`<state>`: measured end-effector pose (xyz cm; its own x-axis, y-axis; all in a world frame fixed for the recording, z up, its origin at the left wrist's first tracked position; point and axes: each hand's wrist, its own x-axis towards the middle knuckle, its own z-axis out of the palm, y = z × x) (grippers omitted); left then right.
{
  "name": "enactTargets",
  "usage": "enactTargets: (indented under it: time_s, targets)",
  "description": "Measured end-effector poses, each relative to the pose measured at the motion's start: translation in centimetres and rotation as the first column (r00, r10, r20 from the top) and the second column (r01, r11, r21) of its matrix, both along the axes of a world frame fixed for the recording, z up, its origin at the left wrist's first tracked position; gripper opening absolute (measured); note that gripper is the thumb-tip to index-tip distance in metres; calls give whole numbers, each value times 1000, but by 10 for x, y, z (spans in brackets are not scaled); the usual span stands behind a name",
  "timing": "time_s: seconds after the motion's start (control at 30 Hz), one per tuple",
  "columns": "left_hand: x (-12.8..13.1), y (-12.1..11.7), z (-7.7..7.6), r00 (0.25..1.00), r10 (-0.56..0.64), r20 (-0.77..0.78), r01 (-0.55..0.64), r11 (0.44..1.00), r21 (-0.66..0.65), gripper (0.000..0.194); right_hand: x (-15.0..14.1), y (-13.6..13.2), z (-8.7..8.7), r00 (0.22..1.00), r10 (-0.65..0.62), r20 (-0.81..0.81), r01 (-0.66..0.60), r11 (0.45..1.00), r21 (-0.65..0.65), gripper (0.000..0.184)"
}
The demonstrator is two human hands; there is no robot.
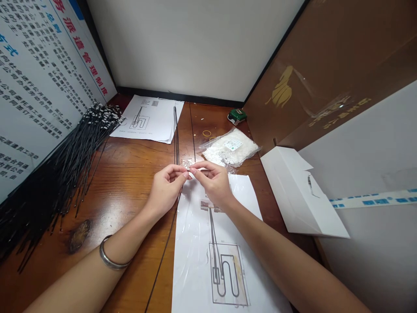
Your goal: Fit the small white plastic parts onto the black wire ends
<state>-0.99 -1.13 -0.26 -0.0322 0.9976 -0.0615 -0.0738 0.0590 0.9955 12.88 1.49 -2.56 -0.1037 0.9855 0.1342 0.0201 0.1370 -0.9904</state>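
Note:
My left hand (167, 187) is closed, its thumb and fingertips pinched together above the top of a printed sheet. Facing it, my right hand (213, 180) pinches at the same spot, and the fingertips of both hands nearly touch. A small dark bit, apparently the end of a thin black wire, shows between them; most of it is hidden by the fingers. Several straight black wires (176, 134) lie just beyond my left hand. Under my right wrist is the printed sheet (192, 261) in clear plastic, with a drawing of a looped wire.
A large bundle of black wires (74, 161) with white ends lies on the left. Papers (153, 126) lie at the back. A clear bag of small white parts (231, 148), a green tape measure (236, 116) and a white box (299, 191) stand right, beside a brown carton (325, 65).

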Motion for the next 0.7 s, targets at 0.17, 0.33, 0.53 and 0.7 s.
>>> enactTargets:
  time_s: [0.17, 0.33, 0.53, 0.7]
  targets:
    - [1, 0, 0, 1000, 10, -16, -10, 1000, -19, 16, 1, 1, -1, 1000, 8, -20, -8, 1000, 0, 17]
    - [2, 1, 0, 1000, 7, -8, -7, 1000, -29, 18, 1, 0, 1, 1000, 9, -23, -8, 1000, 11, 16]
    - [2, 1, -3, 1000, -15, -14, 15, 999, -31, 19, 0, -1, 4, 999, 13, -35, -13, 1000, -12, 17]
    - [2, 0, -3, 998, -19, -54, 18, 1000, -10, 18, 1, -1, 4, 998, 16, -52, -17, 1000, -10, 14]
